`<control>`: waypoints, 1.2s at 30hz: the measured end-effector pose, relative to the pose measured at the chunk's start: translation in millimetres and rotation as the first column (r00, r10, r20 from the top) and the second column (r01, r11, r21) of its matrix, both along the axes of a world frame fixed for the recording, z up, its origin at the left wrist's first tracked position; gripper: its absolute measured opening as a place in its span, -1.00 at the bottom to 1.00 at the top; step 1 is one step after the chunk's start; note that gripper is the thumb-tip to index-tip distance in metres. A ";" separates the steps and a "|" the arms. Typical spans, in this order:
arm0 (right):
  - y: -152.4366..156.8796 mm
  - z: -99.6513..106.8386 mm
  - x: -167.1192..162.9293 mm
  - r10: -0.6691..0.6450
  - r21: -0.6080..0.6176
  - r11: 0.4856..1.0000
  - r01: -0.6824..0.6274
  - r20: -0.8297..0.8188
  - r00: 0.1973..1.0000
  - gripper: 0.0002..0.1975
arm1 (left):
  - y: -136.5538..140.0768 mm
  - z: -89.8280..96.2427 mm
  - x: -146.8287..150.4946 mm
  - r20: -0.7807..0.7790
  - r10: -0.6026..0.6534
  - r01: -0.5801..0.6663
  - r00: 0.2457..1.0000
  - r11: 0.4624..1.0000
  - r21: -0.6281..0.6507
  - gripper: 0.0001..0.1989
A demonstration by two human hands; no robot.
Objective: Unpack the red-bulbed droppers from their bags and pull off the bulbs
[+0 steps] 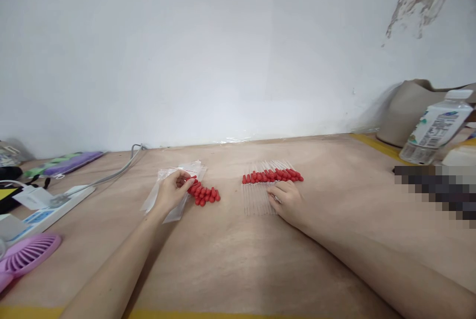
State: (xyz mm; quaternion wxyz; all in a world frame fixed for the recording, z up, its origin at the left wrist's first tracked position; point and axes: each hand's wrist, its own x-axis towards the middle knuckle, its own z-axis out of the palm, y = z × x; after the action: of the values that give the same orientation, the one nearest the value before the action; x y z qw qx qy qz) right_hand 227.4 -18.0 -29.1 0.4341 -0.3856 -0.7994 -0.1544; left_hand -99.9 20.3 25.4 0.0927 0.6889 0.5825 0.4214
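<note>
My left hand is closed in a pinch on a red rubber bulb at the edge of a small heap of loose red rubber bulbs. Beneath that hand lie clear plastic bags. To the right, thin clear dropper tubes lie side by side, with a row of red bulbs across them. My right hand rests over the right part of these tubes, just below the red row. Its fingers are curled together, and what they hold, if anything, is hidden.
At the left are a white power strip with a grey cable, a pink fan and a purple pouch. A plastic bottle and a beige bin stand at the right. A white wall bounds the back.
</note>
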 end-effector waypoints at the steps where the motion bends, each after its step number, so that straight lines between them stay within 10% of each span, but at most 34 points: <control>1: 0.3 -0.7 -0.5 0.001 -0.002 1.000 -0.001 -0.004 1.000 -0.82 | -0.7 0.4 0.7 -0.013 -0.004 0.004 1.000 1.000 -0.029 -0.70; 17: -6.9 0.9 -2.9 -0.030 -0.117 0.993 0.034 0.029 0.999 -0.63 | 0.1 -0.6 -9.0 -0.114 0.137 -0.134 0.984 0.991 0.029 -0.65; 25: -20.9 6.5 6.3 -0.048 -0.011 0.999 0.048 0.023 0.999 -0.75 | -16.5 5.5 25.6 -0.298 0.127 -0.021 0.946 0.943 0.333 -0.79; 30: -30.7 10.0 16.8 -0.015 -0.003 1.000 0.015 0.028 0.999 -0.80 | -12.9 4.8 82.1 -0.526 -0.096 0.213 0.845 0.962 0.168 -0.83; 36: -31.2 13.4 19.3 -0.023 0.007 1.000 0.022 0.024 0.999 -0.82 | 7.6 12.1 128.4 -0.546 -0.148 0.100 0.825 0.988 -0.116 -0.73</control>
State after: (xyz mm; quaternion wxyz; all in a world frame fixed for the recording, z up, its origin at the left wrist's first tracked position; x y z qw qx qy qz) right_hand 246.7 -49.2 -15.7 0.4240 -0.3912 -0.7997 -0.1666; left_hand 28.5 27.9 37.4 -0.0242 0.8131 0.5552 0.1732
